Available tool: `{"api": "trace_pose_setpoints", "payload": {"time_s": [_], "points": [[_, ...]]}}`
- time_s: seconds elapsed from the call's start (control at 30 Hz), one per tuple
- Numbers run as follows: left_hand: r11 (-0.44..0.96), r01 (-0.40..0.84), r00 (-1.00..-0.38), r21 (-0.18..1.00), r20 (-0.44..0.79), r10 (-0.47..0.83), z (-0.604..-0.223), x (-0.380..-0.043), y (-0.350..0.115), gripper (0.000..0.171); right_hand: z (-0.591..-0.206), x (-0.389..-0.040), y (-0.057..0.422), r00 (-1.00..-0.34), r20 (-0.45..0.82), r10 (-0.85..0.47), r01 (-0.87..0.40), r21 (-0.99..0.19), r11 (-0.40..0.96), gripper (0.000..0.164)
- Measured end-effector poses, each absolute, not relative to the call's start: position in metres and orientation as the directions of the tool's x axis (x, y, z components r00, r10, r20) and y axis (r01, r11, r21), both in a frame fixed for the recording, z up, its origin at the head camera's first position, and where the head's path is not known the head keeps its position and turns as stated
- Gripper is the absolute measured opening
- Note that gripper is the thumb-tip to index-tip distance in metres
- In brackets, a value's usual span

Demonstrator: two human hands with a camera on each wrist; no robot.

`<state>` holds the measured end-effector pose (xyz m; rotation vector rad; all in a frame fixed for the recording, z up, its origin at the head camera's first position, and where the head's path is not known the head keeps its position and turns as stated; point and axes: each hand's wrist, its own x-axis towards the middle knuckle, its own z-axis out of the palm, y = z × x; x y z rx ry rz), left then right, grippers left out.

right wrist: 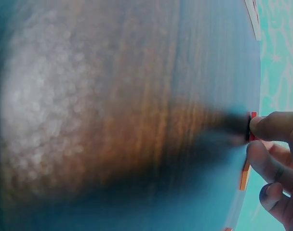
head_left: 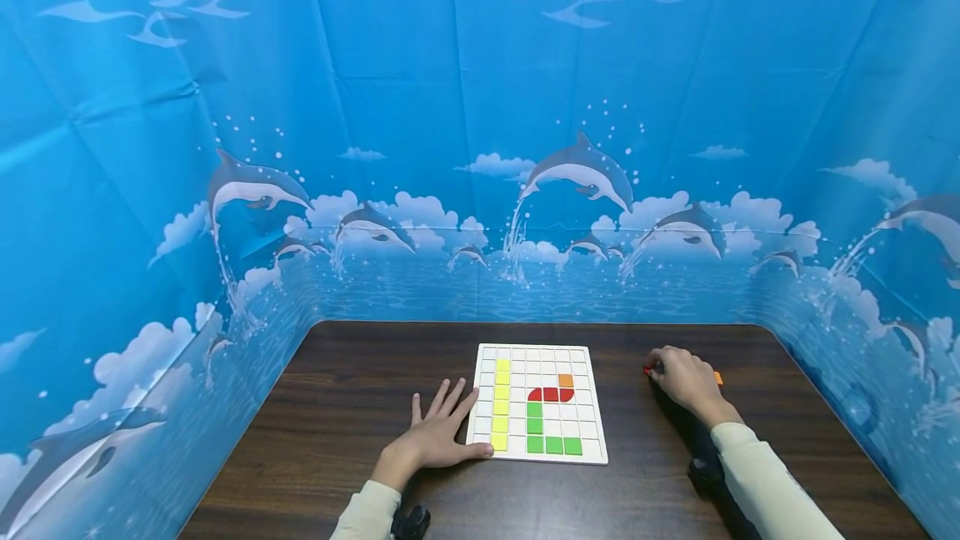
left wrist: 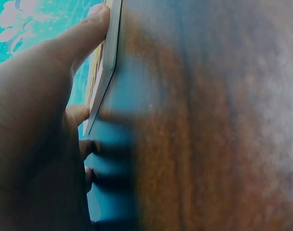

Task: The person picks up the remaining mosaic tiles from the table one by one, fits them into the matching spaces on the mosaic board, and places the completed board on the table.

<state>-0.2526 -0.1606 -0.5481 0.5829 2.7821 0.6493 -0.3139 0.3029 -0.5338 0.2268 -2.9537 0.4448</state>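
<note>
A white square grid board (head_left: 588, 428) lies flat on the table, with coloured tiles in several cells. My left hand (head_left: 431, 442) has its fingers spread at the board's left side. Its thumb rests on the near left corner, and the left wrist view shows the thumb over the board's edge (left wrist: 108, 60). Well to the right of the board, my right hand (head_left: 686, 379) pinches a small red tile (right wrist: 253, 125) between thumb and finger, low at the table top. Beside that hand lies an orange tile (head_left: 718, 377), partly hidden by it in the head view.
On the board are a yellow column (head_left: 501, 407), a green L shape (head_left: 535, 425), a red row (head_left: 551, 394) and one orange tile (head_left: 566, 380). The dark wood table (head_left: 360, 382) is bordered by a blue dolphin-print curtain (head_left: 420, 107) behind and on both sides.
</note>
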Motion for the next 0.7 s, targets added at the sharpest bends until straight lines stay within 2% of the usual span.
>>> {"api": "trace_pose_setpoints", "payload": {"time_s": [0.13,0.33,0.7], "points": [[0.819,0.338,-0.898,0.464,-0.102,0.429,-0.553,-0.254,-0.161,0.109,-0.533,-0.314,0.303,-0.979,0.16,-0.124,-0.166,-0.283,0.945,0.006],[0.82,0.315,-0.897,0.478,-0.131,0.421,-0.544,-0.252,-0.159,0.109,-0.532,-0.314,0.304,-0.979,0.154,-0.132,-0.171,-0.282,0.944,0.005],[0.836,0.308,-0.901,0.455,-0.141,0.41,-0.549,-0.255,-0.16,0.109,-0.534,-0.31,0.301,-0.978,0.159,-0.137,-0.178,-0.285,0.942,0.007]]}}
